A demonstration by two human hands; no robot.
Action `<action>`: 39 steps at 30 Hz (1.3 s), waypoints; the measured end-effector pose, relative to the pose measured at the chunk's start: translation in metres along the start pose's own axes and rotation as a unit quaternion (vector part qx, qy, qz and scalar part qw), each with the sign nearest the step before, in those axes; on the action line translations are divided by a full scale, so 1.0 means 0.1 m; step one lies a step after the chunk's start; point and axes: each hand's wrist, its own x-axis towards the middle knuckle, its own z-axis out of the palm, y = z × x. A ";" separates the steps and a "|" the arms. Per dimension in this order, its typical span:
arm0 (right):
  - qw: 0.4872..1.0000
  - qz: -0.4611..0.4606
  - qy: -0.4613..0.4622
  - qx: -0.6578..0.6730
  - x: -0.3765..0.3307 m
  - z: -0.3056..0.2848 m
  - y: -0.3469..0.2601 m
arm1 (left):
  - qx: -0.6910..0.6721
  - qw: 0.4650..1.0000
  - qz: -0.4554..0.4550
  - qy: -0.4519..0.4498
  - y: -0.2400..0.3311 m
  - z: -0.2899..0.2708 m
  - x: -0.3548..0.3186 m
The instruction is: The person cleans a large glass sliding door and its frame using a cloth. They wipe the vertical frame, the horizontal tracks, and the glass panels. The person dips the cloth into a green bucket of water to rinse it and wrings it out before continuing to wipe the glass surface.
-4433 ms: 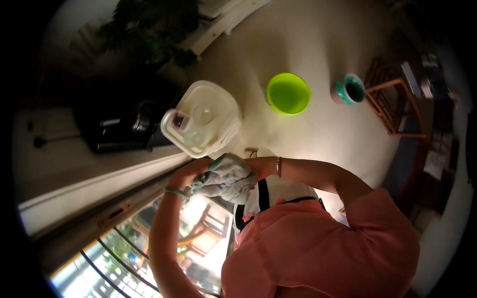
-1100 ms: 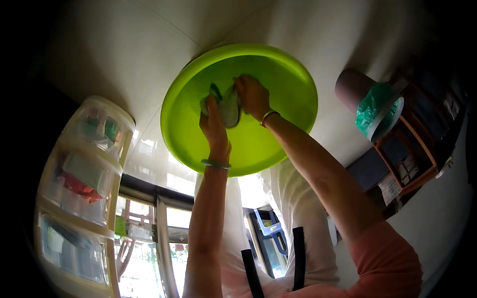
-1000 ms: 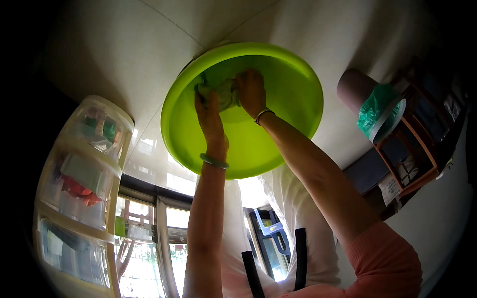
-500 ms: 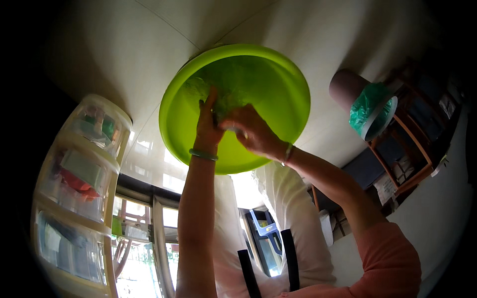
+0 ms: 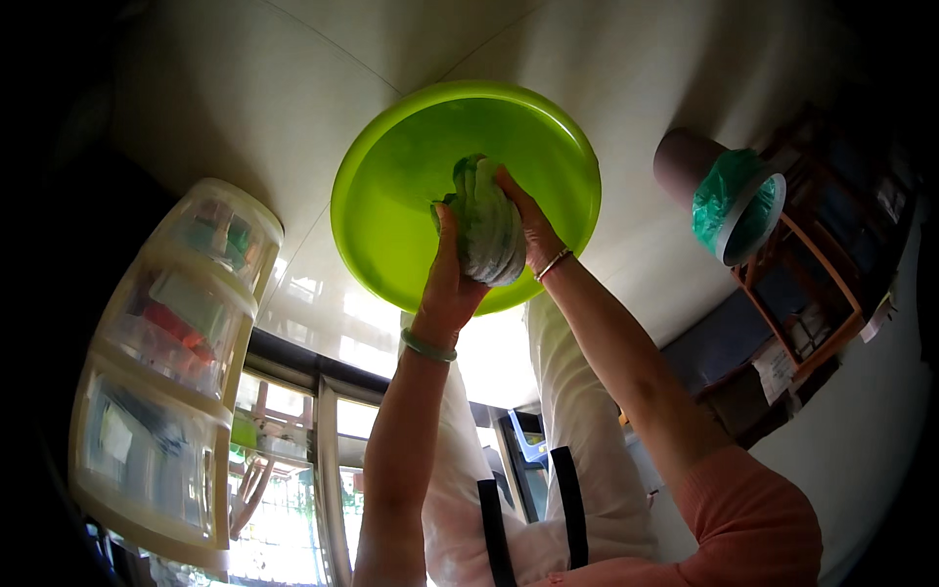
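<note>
A bunched, wet-looking grey-white cloth (image 5: 486,223) with a greenish top is held up over a bright green basin (image 5: 377,249) on the floor. My left hand (image 5: 452,269) grips its lower left side, thumb pointing up along it. Around its right side closes my right hand (image 5: 531,223), the thumb lying near the top. The folds of the cloth hide most of the fingers of both hands. Inside the basin, the bottom looks smooth and shaded toward the far side.
To the left stands a clear plastic drawer unit (image 5: 220,391) with things inside. A bin (image 5: 685,166) with a green liner bag (image 5: 724,201) is at the right, beside wooden furniture (image 5: 831,338). Pale floor tiles (image 5: 293,117) surround the basin. My legs in light trousers (image 5: 577,411) reach toward the basin.
My hands were low in the basin, where the water looked stirred. Now they have come up, both wrapped round the bunched cloth, which shows plainly. The view has shifted slightly.
</note>
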 end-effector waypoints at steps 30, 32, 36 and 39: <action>0.966 -0.092 -0.025 -0.240 -0.09 0.27 -0.09 | 0.014 0.984 -0.037 0.171 0.14 -0.35 0.06; 0.967 -0.123 -0.011 -0.223 -0.18 0.27 -0.02 | 0.013 0.975 -0.022 0.221 0.11 -0.35 0.06; 0.997 -0.069 0.021 -0.002 -0.15 0.05 0.16 | 0.283 0.859 0.284 0.318 -0.03 -0.21 0.16; 0.998 0.022 -0.014 0.064 -0.14 0.10 0.24 | 0.524 0.671 0.443 0.283 -0.05 0.05 0.14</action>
